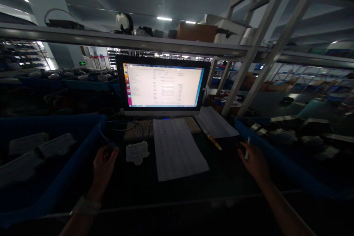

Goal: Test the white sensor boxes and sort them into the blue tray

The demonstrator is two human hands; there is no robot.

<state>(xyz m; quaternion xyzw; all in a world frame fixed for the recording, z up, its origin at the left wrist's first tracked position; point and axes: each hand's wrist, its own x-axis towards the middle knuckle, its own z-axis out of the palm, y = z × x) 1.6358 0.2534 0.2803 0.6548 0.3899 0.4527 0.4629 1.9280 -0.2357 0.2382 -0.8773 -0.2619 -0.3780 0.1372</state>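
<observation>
My left hand (105,160) is closed at the left of the dark tabletop, its fingers curled round the end of a thin blue cable (101,131); the end itself is too dark to make out. Just to its right lies a pale, flat plastic cover (137,152) with a printed label. My right hand (256,162) grips a white pen (247,149), held upright between the fingers, at the right of the table. Between the hands lies a printed paper sheet (178,151), partly over a keyboard (138,130).
A lit monitor (166,86) stands behind the keyboard. Near a second sheet (217,121) lies a yellow pen (213,141). Blue bins flank the table: the left bin (91,136) holds several pale covers, the right bin (279,162) dark parts. A metal shelf (166,43) spans above.
</observation>
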